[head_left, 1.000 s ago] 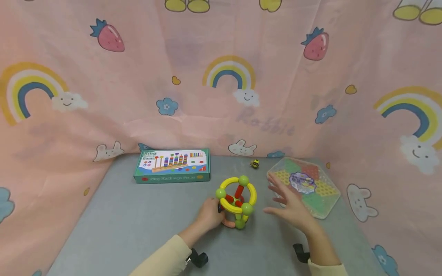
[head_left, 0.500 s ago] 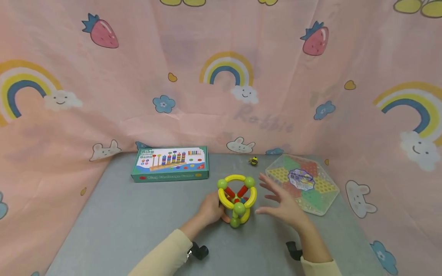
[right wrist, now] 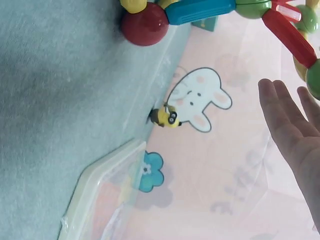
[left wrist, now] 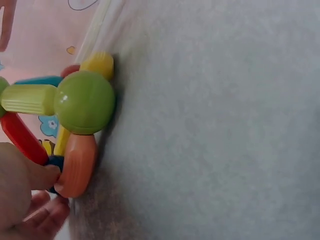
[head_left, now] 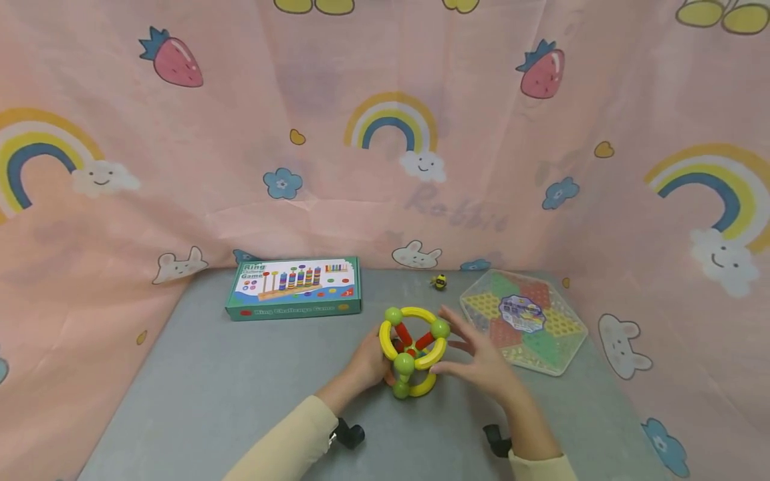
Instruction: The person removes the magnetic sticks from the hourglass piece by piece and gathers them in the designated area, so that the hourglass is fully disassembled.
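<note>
The ball-and-rod toy (head_left: pixel 413 351) stands on the grey table (head_left: pixel 228 387) close in front of the person, a rounded cage of yellow arcs, red rods and green balls, taller than wide, so its long axis runs roughly upright. The left hand (head_left: pixel 368 364) is on its left side, low down; from the left wrist view its fingers (left wrist: pixel 30 177) curl in and pinch a red rod near the base. The right hand (head_left: pixel 478 361) comes at the toy from the other side with fingers spread and nearly straight, holding nothing; its fingertips (head_left: pixel 448 319) are just beside the right-hand green ball, and I can't tell if they touch. So the toy lies between the two hands, the left one nearer. Farther off are a hexagonal game board (head_left: pixel 522 321), a small bee figure (head_left: pixel 439 282) and a green game box (head_left: pixel 295 287) by the pink curtain (head_left: pixel 385 133)
</note>
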A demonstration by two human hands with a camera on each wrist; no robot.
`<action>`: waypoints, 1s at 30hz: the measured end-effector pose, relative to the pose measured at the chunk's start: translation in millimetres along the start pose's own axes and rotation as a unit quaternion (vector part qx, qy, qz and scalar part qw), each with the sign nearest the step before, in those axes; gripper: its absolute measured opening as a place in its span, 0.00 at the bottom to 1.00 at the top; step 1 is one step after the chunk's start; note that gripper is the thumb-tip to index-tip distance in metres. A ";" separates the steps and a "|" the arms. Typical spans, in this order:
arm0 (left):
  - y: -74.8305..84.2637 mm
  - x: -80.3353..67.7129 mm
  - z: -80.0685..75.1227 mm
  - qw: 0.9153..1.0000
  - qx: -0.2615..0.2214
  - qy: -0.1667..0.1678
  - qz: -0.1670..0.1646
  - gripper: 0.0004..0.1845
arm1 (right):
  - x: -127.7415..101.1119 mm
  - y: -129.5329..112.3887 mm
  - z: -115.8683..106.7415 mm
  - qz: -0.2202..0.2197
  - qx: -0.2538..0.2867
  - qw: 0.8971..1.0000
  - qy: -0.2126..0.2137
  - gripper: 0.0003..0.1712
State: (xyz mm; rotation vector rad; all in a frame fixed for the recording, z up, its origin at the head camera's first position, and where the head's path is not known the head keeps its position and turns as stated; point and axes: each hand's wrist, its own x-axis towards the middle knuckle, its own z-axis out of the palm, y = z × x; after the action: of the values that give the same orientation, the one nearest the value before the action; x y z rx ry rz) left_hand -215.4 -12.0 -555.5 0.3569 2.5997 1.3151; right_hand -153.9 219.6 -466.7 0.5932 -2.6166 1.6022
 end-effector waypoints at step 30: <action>53.1 -48.9 -65.9 0.961 -0.269 -0.038 0.055 0.26 | -1.5 2.2 7.6 0.041 0.025 0.999 0.012 0.50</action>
State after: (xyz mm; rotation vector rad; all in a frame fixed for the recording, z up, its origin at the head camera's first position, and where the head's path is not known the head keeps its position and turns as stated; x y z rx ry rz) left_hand -181.7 -46.5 -470.5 0.4441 2.0684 1.9225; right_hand -151.8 214.4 -472.5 0.4723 -2.6240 1.6900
